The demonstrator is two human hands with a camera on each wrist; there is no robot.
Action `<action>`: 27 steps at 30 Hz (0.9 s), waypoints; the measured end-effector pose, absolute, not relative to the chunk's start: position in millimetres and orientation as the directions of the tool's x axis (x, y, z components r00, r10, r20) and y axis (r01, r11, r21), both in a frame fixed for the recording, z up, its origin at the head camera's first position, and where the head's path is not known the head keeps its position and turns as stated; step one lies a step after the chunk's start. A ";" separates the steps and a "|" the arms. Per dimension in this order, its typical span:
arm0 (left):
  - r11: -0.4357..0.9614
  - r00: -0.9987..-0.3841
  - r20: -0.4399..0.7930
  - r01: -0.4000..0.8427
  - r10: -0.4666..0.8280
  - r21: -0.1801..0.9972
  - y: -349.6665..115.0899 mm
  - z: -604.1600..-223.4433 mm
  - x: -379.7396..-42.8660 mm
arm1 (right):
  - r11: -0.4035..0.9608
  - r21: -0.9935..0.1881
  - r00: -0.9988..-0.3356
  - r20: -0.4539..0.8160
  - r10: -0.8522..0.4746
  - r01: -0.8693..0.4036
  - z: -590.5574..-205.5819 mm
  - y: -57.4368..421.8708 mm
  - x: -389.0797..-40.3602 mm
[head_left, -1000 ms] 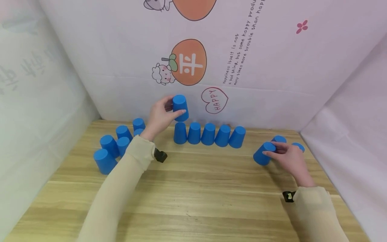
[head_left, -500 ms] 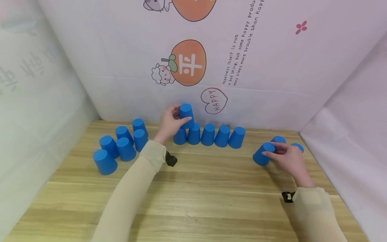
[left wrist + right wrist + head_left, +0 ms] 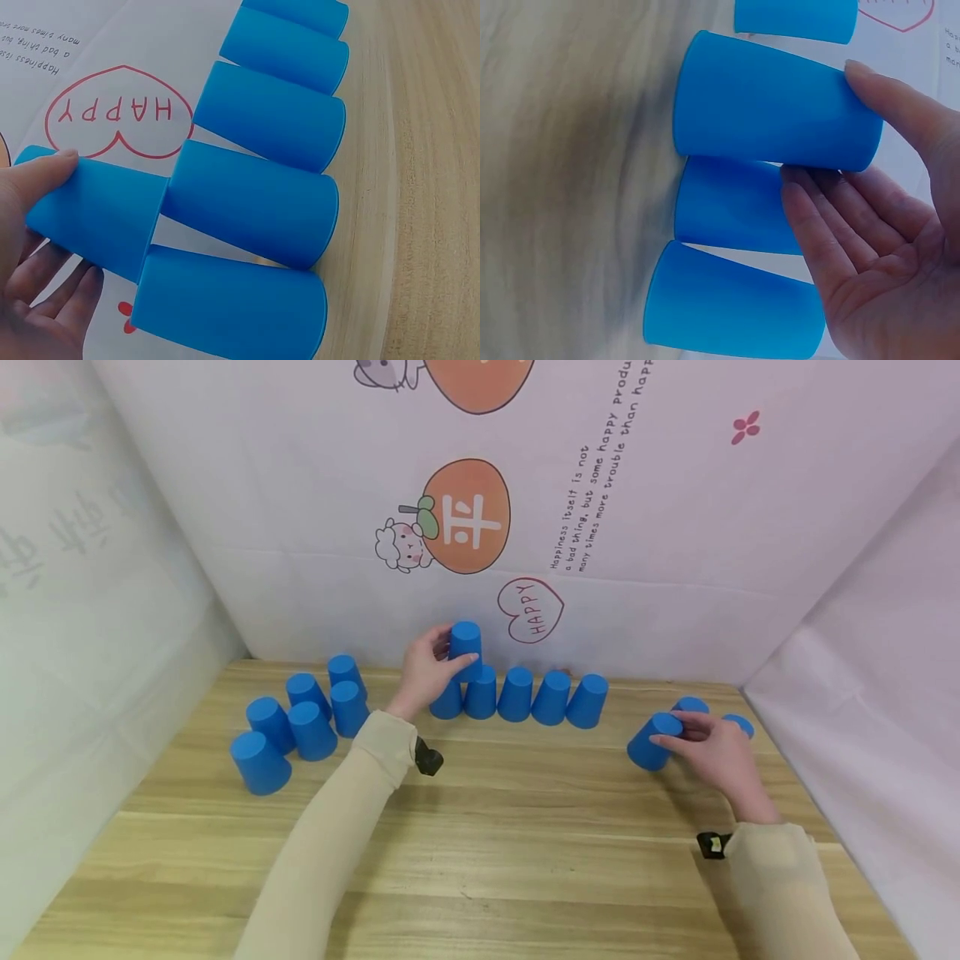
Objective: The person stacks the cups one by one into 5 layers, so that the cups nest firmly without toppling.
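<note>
My left hand holds an upside-down blue cup between thumb and fingers. In the left wrist view its rim meets the bases of two neighbouring cups, the leftmost row cup and the second row cup, bridging them. Over at the right, my right hand grips another upside-down blue cup, thumb on one side and fingers on the other. Two more blue cups stand behind that hand; the right wrist view shows a middle cup and an outer cup.
The row continues rightward along the back with several cups, ending at an end cup. A cluster of several upside-down cups, including a front cup, stands at the left of the wooden table. A printed white sheet rises behind.
My left hand has carried its cup rightward and down from above the leftmost row cup onto the gap between the first two. The right hand has kept its place on its cup.
</note>
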State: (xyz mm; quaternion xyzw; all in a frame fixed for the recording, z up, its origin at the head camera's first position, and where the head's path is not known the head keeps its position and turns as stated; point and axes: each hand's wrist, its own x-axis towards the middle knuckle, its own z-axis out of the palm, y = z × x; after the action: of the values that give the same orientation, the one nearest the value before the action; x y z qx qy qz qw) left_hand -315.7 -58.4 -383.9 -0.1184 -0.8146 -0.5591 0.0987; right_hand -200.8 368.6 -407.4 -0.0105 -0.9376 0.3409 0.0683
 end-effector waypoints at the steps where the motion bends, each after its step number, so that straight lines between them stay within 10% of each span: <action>1: 0.350 -0.953 0.290 0.301 0.083 0.887 -58.5 -384.1 -315.8 | 0.763 -0.646 -0.990 0.122 0.066 -0.029 -405.9 368.1 -201.5; 27: 0.351 -0.948 0.296 0.317 0.114 0.881 -69.6 -380.0 -310.8 | 0.617 -0.755 -0.911 0.386 0.147 -0.221 -306.9 286.5 -236.5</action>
State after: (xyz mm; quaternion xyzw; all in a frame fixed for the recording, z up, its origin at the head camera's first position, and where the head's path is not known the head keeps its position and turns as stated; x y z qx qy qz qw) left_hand -310.8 -69.6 -380.0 -0.1319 -0.8168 -0.5542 0.0915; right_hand -236.5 286.5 -306.9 0.0212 -0.8744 0.4368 0.2103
